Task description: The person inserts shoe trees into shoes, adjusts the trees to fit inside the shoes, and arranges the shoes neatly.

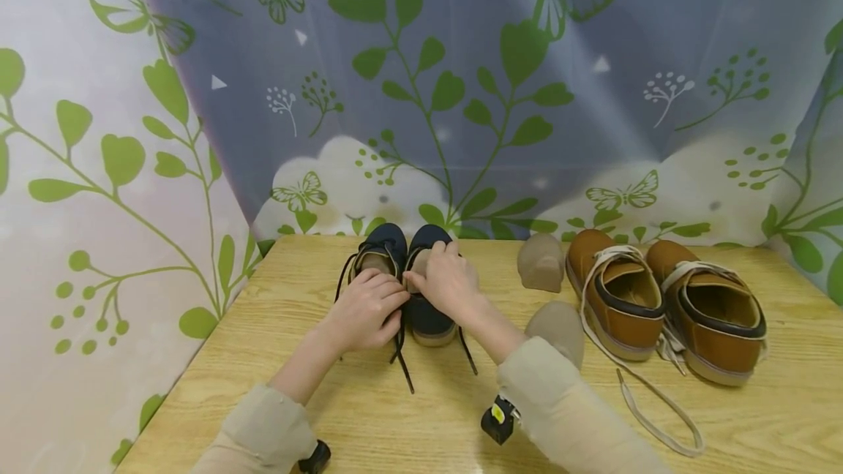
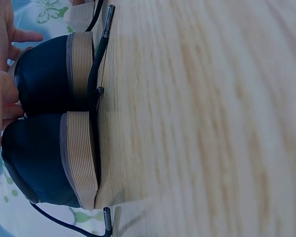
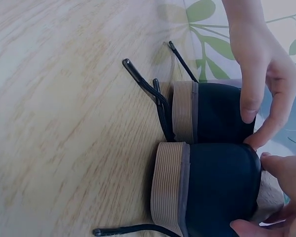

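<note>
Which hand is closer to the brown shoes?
The right. The right hand is over the dark shoe nearer the brown shoes; the left hand is at the other dark shoe, farther away.

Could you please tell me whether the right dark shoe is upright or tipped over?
Upright: the right dark shoe rests on its sole on the table, opening facing up.

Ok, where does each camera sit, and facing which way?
Head: worn on the head, facing forward and down at dark shoes and brown shoes; left hand, right hand and sleeves show.
Left wrist: on that wrist, facing the dark shoes' heels; parts of both hands show.
Right wrist: likewise worn, facing those heels; both hands show.
Shared by wrist views: heels, laces.
</note>
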A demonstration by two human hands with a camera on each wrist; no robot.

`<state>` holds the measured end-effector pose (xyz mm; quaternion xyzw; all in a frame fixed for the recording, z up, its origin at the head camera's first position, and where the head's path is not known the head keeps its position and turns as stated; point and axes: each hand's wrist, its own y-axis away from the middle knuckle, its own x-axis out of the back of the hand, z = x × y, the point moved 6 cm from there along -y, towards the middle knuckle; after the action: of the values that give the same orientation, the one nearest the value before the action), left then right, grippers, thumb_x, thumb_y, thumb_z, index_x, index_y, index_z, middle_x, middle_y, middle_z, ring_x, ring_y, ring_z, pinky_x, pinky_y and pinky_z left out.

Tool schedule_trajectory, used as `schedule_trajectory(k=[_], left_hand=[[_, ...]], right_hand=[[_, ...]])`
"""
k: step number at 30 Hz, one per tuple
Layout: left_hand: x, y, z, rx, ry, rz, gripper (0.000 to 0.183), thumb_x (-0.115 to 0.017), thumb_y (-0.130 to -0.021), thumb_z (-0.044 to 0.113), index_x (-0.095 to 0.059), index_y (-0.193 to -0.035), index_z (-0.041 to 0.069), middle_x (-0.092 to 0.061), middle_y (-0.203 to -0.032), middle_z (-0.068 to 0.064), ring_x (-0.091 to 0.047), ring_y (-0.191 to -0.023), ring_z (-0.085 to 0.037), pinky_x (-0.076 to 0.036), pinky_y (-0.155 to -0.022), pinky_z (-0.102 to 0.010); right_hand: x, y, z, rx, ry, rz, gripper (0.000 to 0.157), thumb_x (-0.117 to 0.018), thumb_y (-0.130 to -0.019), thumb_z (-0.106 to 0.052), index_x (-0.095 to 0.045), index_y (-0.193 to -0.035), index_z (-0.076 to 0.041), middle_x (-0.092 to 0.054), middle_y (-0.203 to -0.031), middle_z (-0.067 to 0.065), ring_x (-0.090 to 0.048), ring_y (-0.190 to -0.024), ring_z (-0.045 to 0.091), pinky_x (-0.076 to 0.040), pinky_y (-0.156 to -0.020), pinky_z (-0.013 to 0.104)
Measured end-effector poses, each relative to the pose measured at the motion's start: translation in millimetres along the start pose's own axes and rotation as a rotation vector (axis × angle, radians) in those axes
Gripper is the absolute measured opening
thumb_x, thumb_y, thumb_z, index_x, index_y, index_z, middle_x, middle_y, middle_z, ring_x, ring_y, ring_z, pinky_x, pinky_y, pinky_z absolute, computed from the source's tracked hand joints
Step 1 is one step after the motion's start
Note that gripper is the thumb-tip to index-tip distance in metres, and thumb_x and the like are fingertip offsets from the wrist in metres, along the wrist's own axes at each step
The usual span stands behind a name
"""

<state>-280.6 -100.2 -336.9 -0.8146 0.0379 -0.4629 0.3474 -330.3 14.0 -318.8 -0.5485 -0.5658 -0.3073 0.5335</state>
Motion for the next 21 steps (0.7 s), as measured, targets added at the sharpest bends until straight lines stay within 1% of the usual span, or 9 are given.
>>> schedule_trajectory(k=[4, 7, 10, 14, 18, 21], left_hand=[[0.0, -0.5, -0.3, 0.014, 0.005, -0.007, 0.021, -0.066, -0.074, 0.016, -0.073, -0.091, 0.006, -0.068, -0.089, -0.005, -0.061, -0.087, -0.022, -0.043, -0.084, -0.039], [0.0, -0.5, -0.9, 0.024, 0.005, -0.011, 0.02, -0.065, -0.075, 0.016, -0.073, -0.091, 0.007, -0.068, -0.089, -0.005, -0.061, -0.088, -0.023, -0.044, -0.084, -0.039], [0.1, -0.4, -1.0, 0.024, 0.006, -0.008, 0.02, -0.065, -0.074, 0.016, -0.073, -0.09, 0.007, -0.068, -0.088, -0.005, -0.061, -0.088, -0.023, -0.044, -0.083, -0.039], [-0.1, 0.4, -0.8, 0.023, -0.001, -0.008, 0.02, -0.065, -0.074, 0.017, -0.072, -0.09, 0.007, -0.067, -0.088, -0.005, -0.061, -0.088, -0.023, -0.044, -0.082, -0.039], [0.0, 0.3, -0.9, 0.033, 0.006, -0.013, 0.019, -0.063, -0.075, 0.016, -0.072, -0.09, 0.008, -0.068, -0.088, -0.005, -0.061, -0.089, -0.023, -0.044, -0.082, -0.039], [-0.1, -0.4, -0.7, 0.035, 0.018, -0.013, 0.019, -0.063, -0.076, 0.016, -0.072, -0.09, 0.007, -0.067, -0.088, -0.005, -0.061, -0.089, -0.023, -0.043, -0.083, -0.039]], right_hand=[[1.1, 0, 2, 0.008, -0.022, -0.021, 0.058, -0.058, -0.086, -0.05, -0.049, -0.105, 0.004, -0.05, -0.099, 0.022, -0.054, -0.061, 0.026, -0.046, -0.048, 0.031], [3.0, 1, 4, 0.031, -0.039, -0.042, 0.057, -0.06, -0.086, -0.047, -0.048, -0.111, 0.003, -0.05, -0.107, 0.025, -0.055, -0.061, 0.027, -0.046, -0.048, 0.032], [5.7, 1, 5, 0.066, -0.023, -0.074, 0.056, -0.065, -0.084, -0.043, -0.047, -0.118, -0.001, -0.048, -0.113, 0.024, -0.055, -0.061, 0.027, -0.045, -0.048, 0.033], [8.9, 1, 5, 0.13, 0.04, -0.102, 0.059, -0.069, -0.082, -0.038, -0.045, -0.126, -0.007, -0.048, -0.113, 0.018, -0.053, -0.063, 0.025, -0.045, -0.051, 0.033], [10.7, 2, 4, 0.185, 0.054, -0.104, 0.062, -0.071, -0.081, -0.034, -0.044, -0.13, -0.008, -0.047, -0.119, 0.018, -0.056, -0.07, 0.025, -0.046, -0.055, 0.034], [10.5, 2, 5, 0.197, 0.052, -0.109, 0.064, -0.072, -0.081, -0.031, -0.043, -0.132, -0.007, -0.045, -0.122, 0.019, -0.057, -0.074, 0.026, -0.048, -0.057, 0.035]])
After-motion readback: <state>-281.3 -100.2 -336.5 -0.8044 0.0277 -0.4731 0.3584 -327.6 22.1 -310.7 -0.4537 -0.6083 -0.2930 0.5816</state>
